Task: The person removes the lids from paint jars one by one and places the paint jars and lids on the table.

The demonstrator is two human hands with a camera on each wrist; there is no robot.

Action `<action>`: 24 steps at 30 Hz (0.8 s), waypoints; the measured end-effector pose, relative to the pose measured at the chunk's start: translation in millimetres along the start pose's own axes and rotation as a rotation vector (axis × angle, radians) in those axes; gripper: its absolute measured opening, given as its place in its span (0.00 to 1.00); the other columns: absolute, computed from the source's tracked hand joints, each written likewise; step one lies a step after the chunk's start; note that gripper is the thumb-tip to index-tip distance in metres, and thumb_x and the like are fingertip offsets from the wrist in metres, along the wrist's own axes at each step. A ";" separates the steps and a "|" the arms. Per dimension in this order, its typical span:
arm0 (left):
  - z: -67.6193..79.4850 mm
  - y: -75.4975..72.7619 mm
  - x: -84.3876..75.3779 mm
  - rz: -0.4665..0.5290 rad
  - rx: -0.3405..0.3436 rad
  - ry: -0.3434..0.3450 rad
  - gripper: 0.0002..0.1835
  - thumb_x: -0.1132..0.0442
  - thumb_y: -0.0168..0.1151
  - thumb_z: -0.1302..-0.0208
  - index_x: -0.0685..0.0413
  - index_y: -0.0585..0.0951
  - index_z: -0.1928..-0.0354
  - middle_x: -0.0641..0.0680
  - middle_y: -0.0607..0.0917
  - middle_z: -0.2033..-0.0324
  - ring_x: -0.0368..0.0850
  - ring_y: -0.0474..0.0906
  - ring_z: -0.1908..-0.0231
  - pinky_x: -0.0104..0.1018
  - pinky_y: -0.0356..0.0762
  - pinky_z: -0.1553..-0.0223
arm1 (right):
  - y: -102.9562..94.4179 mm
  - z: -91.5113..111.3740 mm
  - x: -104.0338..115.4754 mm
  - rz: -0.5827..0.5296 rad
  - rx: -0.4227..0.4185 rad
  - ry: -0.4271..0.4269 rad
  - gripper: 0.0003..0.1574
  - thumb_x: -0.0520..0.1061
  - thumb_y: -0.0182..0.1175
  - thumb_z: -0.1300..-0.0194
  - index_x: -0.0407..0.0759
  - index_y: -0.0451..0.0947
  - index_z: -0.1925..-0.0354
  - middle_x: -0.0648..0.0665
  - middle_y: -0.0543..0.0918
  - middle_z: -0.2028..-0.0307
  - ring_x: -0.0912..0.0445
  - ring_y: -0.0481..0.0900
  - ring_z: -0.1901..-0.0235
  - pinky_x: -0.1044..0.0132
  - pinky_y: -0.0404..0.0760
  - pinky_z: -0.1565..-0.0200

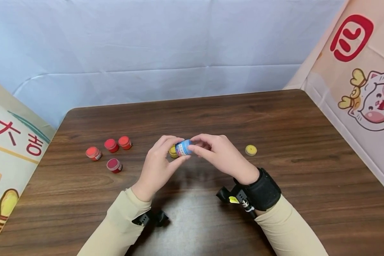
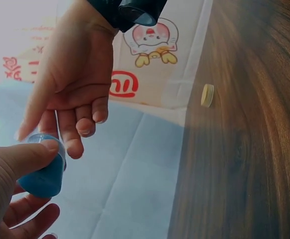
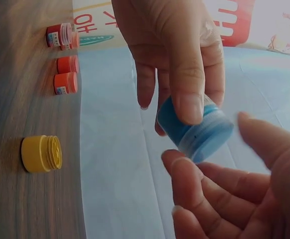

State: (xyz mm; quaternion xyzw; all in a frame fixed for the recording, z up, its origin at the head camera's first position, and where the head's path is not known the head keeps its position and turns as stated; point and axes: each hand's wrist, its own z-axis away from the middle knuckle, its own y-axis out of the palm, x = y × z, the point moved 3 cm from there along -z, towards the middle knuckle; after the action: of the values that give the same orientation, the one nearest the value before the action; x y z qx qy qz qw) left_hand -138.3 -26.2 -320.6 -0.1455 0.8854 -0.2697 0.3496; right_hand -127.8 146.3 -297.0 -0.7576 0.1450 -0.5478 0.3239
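Observation:
A small blue paint jar [image 1: 183,148] with a clear lid is pinched between the thumb and fingers of my left hand [image 1: 157,164], above the table and tilted towards the right. My right hand [image 1: 222,155] is at the lid end with fingers spread loosely around it. In the right wrist view, its thumb [image 3: 272,142] stands apart from the lid and its fingertips lie just under it. Behind the blue jar stands an uncapped yellow paint jar [image 3: 35,154], partly hidden in the head view. Its yellow lid [image 1: 251,150] lies on the table to the right.
Several red and orange paint jars, among them a dark red one [image 1: 114,165] and an orange-red one [image 1: 93,153], stand on the left of the brown wooden table [image 1: 192,113]. Pale cloth [image 1: 166,46] hangs behind the table, printed cloth at both sides.

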 end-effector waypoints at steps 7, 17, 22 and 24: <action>0.0 0.0 0.6 -0.001 0.027 -0.004 0.22 0.59 0.75 0.54 0.56 0.81 0.55 0.49 0.79 0.61 0.37 0.75 0.64 0.31 0.75 0.66 | -0.8 0.6 -0.2 0.042 0.019 -0.065 0.18 0.47 0.60 0.37 0.40 0.77 0.51 0.52 0.81 0.69 0.62 0.75 0.71 0.66 0.76 0.68; -1.9 -1.8 0.0 0.023 0.024 -0.017 0.23 0.62 0.75 0.54 0.57 0.80 0.54 0.50 0.79 0.59 0.39 0.75 0.61 0.33 0.76 0.62 | -2.6 1.0 1.2 0.016 0.027 -0.085 0.23 0.45 0.61 0.37 0.40 0.74 0.45 0.50 0.80 0.66 0.61 0.76 0.67 0.66 0.77 0.65; -1.9 -2.5 -0.2 0.036 0.011 -0.026 0.22 0.61 0.74 0.53 0.57 0.80 0.55 0.50 0.79 0.59 0.40 0.75 0.62 0.34 0.75 0.63 | -3.6 1.5 0.9 -0.009 0.014 -0.036 0.24 0.49 0.59 0.35 0.41 0.73 0.44 0.51 0.81 0.65 0.61 0.77 0.68 0.64 0.77 0.65; -1.9 -2.4 -0.8 0.030 0.013 -0.025 0.22 0.61 0.74 0.53 0.57 0.80 0.55 0.50 0.79 0.58 0.40 0.75 0.61 0.35 0.75 0.62 | -3.7 1.5 0.2 -0.013 0.007 -0.018 0.22 0.50 0.58 0.35 0.42 0.74 0.45 0.52 0.82 0.65 0.61 0.77 0.69 0.64 0.76 0.66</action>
State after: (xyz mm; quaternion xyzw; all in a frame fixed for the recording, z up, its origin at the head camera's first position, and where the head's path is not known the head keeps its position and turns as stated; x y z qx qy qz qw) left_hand -138.9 -27.1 -317.6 -0.1332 0.8812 -0.2685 0.3656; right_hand -126.9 149.4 -294.7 -0.7622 0.1352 -0.5436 0.3245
